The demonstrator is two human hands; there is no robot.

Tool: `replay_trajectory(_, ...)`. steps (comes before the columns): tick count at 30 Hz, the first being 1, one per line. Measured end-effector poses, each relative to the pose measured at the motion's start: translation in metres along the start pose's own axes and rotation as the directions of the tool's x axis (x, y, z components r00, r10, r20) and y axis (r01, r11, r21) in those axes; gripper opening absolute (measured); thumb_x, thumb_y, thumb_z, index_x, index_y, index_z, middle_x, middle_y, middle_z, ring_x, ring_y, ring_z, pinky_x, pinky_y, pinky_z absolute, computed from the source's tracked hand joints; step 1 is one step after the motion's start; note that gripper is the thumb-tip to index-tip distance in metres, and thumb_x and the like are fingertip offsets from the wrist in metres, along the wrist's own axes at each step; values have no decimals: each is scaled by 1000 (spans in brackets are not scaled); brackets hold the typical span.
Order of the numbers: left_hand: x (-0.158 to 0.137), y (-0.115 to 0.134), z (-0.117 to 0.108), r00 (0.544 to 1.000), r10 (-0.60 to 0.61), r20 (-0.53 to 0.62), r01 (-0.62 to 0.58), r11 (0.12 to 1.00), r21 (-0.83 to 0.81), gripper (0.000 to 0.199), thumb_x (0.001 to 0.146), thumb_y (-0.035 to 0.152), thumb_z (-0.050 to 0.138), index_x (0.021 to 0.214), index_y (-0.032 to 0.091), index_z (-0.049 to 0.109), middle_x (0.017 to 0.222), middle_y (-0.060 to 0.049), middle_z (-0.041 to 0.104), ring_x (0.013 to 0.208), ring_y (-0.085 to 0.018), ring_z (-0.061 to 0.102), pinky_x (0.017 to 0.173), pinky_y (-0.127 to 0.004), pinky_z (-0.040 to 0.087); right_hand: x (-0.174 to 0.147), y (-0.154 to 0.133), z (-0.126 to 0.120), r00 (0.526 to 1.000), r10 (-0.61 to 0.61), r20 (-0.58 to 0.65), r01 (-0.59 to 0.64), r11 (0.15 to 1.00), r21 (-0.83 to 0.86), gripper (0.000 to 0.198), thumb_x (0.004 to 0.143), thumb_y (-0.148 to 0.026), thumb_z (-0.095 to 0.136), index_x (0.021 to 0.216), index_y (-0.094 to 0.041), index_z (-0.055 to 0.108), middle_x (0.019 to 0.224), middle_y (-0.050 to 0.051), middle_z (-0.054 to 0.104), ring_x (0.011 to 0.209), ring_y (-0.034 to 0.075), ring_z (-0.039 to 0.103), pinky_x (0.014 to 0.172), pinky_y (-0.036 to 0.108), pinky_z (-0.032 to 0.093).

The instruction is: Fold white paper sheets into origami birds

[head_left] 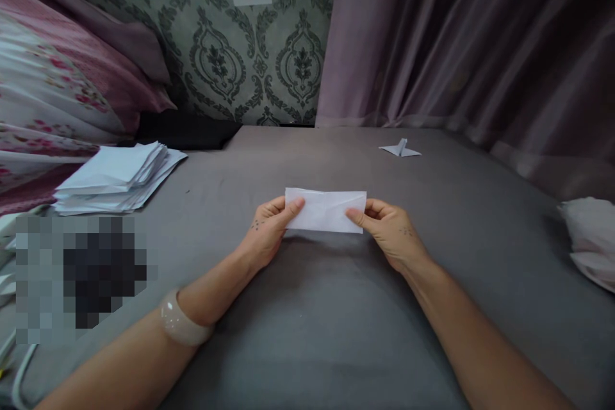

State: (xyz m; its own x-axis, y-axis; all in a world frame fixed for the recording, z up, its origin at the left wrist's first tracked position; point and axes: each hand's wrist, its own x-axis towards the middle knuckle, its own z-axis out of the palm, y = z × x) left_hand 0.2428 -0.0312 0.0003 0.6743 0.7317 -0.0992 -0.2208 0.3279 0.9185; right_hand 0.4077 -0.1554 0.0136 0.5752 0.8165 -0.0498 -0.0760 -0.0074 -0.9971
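Observation:
A white sheet of paper [325, 211], folded into a wide rectangle, is held up above the grey cloth surface [307, 333]. My left hand [271, 227] pinches its left end, with the thumb on the near face and the fingers behind. At the right end, my right hand [387, 227] grips it the same way, thumb in front. Faint crease lines cross the paper, and its top edge shows more than one layer on the left. Both hands' fingertips are hidden behind the paper.
A stack of white paper [120, 173] lies at the left, in front of a black folded item [187, 129]. A folded paper figure with pointed wings [401, 148] rests at the back right. A pale fabric bundle [590, 237] sits at the right edge. Curtains [384, 45] hang behind.

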Motion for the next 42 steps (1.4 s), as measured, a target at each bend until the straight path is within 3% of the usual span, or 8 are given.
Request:
replay_trajectory(8,1,-2,-3,998,-40,-54,44,996,74,31,71,43,78,83,14,74,72,-6,71,61,-15,61,58,-24,44,3,4,-3,1000,-15,-22,11,990,-143,35,62,-48,79,79,-18,73,79,7,74,68,17,64,61,30,49)
replay_trajectory(15,0,-4,-6,995,41,-90,-4,925,381,30,74,44,73,66,14,71,55,-2,59,47,-11,45,46,-23,26,7,18,-5,995,99,-15,-100,977,-190,28,65,-43,75,76,-18,71,70,4,71,56,14,58,53,27,43)
replay_trajectory(20,1,-3,-11,979,192,-69,-115,798,592,16,69,31,76,71,17,68,53,2,54,50,-12,42,49,-23,24,10,30,-4,999,-13,-51,-13,883,-469,35,69,-34,70,99,-17,65,69,2,68,61,16,60,58,29,43)
replay_trajectory(23,1,-3,-15,961,255,-102,-129,746,654,29,66,25,77,92,20,65,54,6,53,53,-13,44,52,-23,28,8,29,-2,995,-63,-73,10,819,-574,53,70,-30,69,120,-17,55,75,2,69,66,16,61,65,30,43)
replay_trajectory(28,4,-3,-20,978,176,-110,-75,796,601,50,62,25,80,108,18,60,62,4,60,58,-14,52,58,-24,35,8,30,-3,998,-59,-3,50,865,-499,67,71,-25,66,133,-17,41,83,1,69,68,15,61,65,29,46)
replay_trajectory(35,8,0,-17,993,-51,-108,84,941,328,35,62,31,82,88,13,68,78,-5,70,67,-15,61,64,-26,44,14,27,-9,1000,13,-7,-14,982,-189,30,68,-28,72,96,-17,66,85,5,73,74,16,66,71,31,51)
replay_trajectory(38,7,3,-14,995,-69,-77,85,969,232,28,64,35,82,79,13,70,77,-4,70,67,-13,61,65,-25,45,13,19,-11,1000,27,1,-27,996,-84,27,67,-36,76,88,-19,72,90,4,75,79,16,67,77,31,52)
replay_trajectory(42,6,4,-13,997,-62,-50,69,988,140,29,70,38,79,84,14,72,78,-4,70,68,-14,61,67,-26,46,13,16,-14,997,51,49,-54,998,44,29,69,-43,76,90,-22,75,88,3,75,78,16,66,80,30,51)
